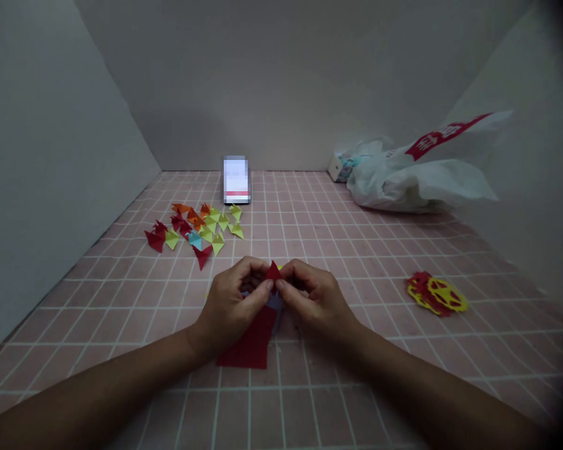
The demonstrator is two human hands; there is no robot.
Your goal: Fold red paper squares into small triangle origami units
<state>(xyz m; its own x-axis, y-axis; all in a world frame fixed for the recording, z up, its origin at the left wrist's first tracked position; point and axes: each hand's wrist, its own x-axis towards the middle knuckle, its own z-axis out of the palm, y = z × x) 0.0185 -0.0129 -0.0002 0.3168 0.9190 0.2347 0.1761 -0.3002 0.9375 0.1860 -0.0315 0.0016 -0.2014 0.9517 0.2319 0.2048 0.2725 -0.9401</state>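
Between both hands a small folded piece of red paper (pixel 273 272) is pinched, its pointed tip upward. My left hand (pixel 237 297) grips it from the left with thumb and fingers, while my right hand (pixel 312 294) pinches its right side. Below them a flat sheet of red paper (pixel 248 344) lies on the table, partly covered by my left hand. Bits of pale purple and yellow paper show behind the hands, mostly hidden. Further off to the left stand several folded paper birds (pixel 194 240) in red, orange, yellow and blue.
A phone with a lit, blurred screen (pixel 237 180) leans near the back wall. At the back right, a white plastic bag (pixel 403 184) lies against a small box (pixel 340 167). Red and yellow paper cutouts (pixel 436 294) lie to the right on the pink checked tabletop (pixel 356 250).
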